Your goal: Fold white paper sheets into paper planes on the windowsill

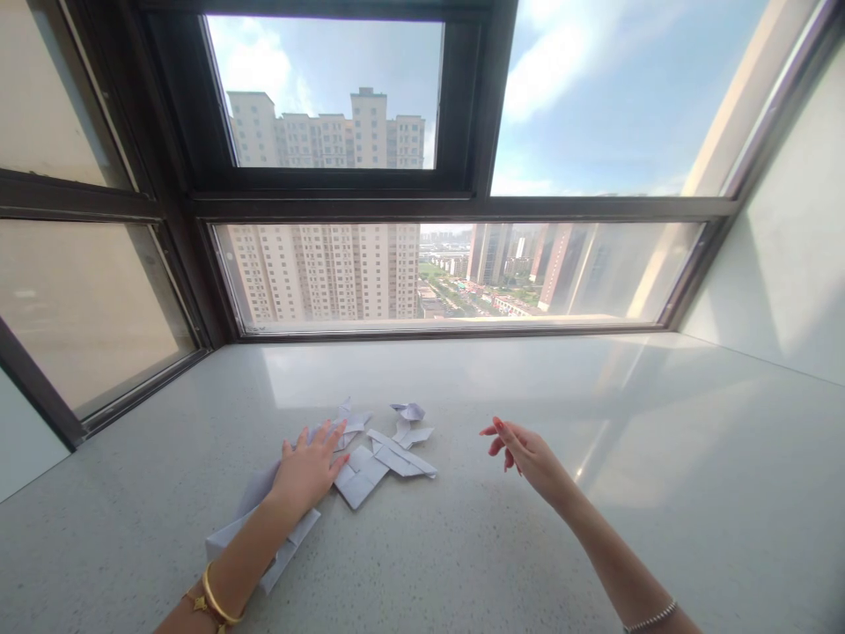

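My left hand [309, 468] lies spread over a group of folded white papers, its fingers apart. By its thumb is a square folded paper [361, 478]. Beyond the fingertips sits a pointed folded paper [355, 424], partly covered. A long slanted folded paper [402, 454] rests right of the square, and a small pointed one [409, 411] lies farther back. Larger folded paper [290, 550] shows under my left forearm, mostly hidden. My right hand [521, 449] hovers apart from the papers on the right, fingers loosely bent and separated, with nothing visible in them.
The papers lie on a pale speckled windowsill [462, 546]. Dark window frames [449, 210] border the sill at the back and left, with tall buildings outside. A white wall [785, 255] stands at the right. Sunlight glares on the sill's right side.
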The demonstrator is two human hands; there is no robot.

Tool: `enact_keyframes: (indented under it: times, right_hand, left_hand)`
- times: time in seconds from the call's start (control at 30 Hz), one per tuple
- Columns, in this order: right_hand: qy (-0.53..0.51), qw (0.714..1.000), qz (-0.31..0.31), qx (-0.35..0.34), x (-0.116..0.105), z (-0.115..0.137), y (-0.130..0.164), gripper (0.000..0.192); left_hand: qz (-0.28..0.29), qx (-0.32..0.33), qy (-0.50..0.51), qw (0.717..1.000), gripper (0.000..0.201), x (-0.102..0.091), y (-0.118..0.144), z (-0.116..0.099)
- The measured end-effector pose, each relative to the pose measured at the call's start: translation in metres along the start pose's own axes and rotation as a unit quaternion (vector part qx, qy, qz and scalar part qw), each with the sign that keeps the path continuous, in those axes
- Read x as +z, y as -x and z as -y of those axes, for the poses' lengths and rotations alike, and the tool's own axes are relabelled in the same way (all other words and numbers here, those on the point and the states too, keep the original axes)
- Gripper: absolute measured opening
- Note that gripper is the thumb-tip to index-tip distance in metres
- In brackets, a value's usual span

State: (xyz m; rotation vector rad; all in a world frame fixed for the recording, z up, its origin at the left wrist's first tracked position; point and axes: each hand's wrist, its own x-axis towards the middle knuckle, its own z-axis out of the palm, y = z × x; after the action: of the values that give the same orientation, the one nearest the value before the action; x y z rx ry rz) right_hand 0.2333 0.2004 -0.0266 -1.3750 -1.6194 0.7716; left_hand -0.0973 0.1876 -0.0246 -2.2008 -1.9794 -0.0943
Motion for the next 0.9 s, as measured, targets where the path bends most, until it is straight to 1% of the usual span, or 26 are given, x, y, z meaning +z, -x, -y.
enact_keyframes:
  times: [0.07,0.1,0.17,0.2,0.27,0.33,0.4,0.43,0.47,0.57,0.7,0.8,0.9]
  right_hand:
    - [0.008,1.000,0.001,-0.003,0.001,0.000,0.000,0.059]
    - [0.012,1.000,0.003,-0.004,0.002,-0.001,0.000,0.059]
    - [0.020,1.000,0.009,-0.003,0.003,-0.002,0.000,0.058]
    - [0.024,1.000,0.013,-0.002,0.004,-0.002,0.000,0.058]
    - [0.030,0.999,0.021,0.000,0.005,-0.003,0.000,0.057]
    - [0.036,0.999,0.031,0.000,0.007,-0.003,0.001,0.056]
    - [0.046,0.998,0.038,-0.005,0.009,-0.002,0.003,0.054]
    - [0.052,0.998,0.040,-0.008,0.010,-0.001,0.004,0.053]
    - [0.059,0.997,0.042,-0.011,0.010,-0.001,0.004,0.053]
    - [0.074,0.996,0.046,-0.015,0.011,0.001,0.005,0.052]
    - [0.078,0.996,0.048,-0.017,0.012,0.002,0.005,0.052]
    - [0.074,0.996,0.052,-0.015,0.013,0.003,0.006,0.051]
    - [0.071,0.995,0.065,-0.013,0.014,0.004,0.007,0.051]
  left_hand:
    - [-0.018,-0.032,-0.022,0.999,0.049,-0.003,-0.005,0.001]
    - [-0.030,-0.042,-0.032,0.998,0.050,-0.005,-0.008,-0.002]
    - [-0.054,-0.032,-0.038,0.997,0.049,-0.007,-0.010,-0.015]
    - [-0.064,-0.010,-0.029,0.997,0.048,-0.007,-0.010,-0.024]
    - [-0.073,0.059,0.010,0.996,0.045,-0.006,-0.008,-0.044]
    - [-0.060,0.144,0.058,0.986,0.045,-0.002,-0.006,-0.064]
    - [-0.045,0.225,0.084,0.970,0.047,0.002,-0.006,-0.079]
    - [-0.039,0.243,0.089,0.965,0.048,0.005,-0.007,-0.085]
    - [-0.034,0.244,0.089,0.965,0.049,0.007,-0.008,-0.088]
    - [-0.033,0.195,0.078,0.977,0.052,0.010,-0.011,-0.086]
    - [-0.043,0.123,0.065,0.989,0.053,0.009,-0.008,-0.067]
    - [-0.043,0.068,0.049,0.996,0.054,0.001,-0.002,-0.049]
    - [-0.027,0.021,0.032,0.999,0.052,-0.016,0.005,-0.031]
